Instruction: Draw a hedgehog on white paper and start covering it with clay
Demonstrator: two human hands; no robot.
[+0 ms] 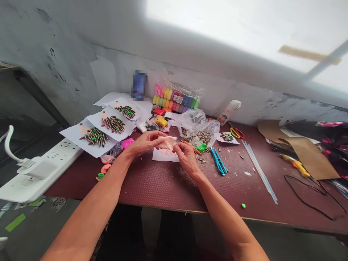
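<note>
Over the middle of the table, my left hand (150,141) and my right hand (186,156) hold a small, pale peach clay packet (166,143) between them. The fingers of both hands pinch it from opposite ends. Beneath it lies a white paper (160,156) with an orange line drawing, partly hidden by the packet and my right hand. An orange pencil (192,148) lies just past my right fingers, beside a bright green piece (201,147). Sunflower seeds (204,137) spill from a clear plastic bag (194,119) behind my right hand.
Several sheets with seed hedgehogs (95,137) lie at left, near a white power strip (58,159). Coloured clay packs (176,98) stand against the wall. Toward the right are a blue utility knife (218,162), scissors (237,132), glue sticks (259,170) and a corded glue gun (297,166).
</note>
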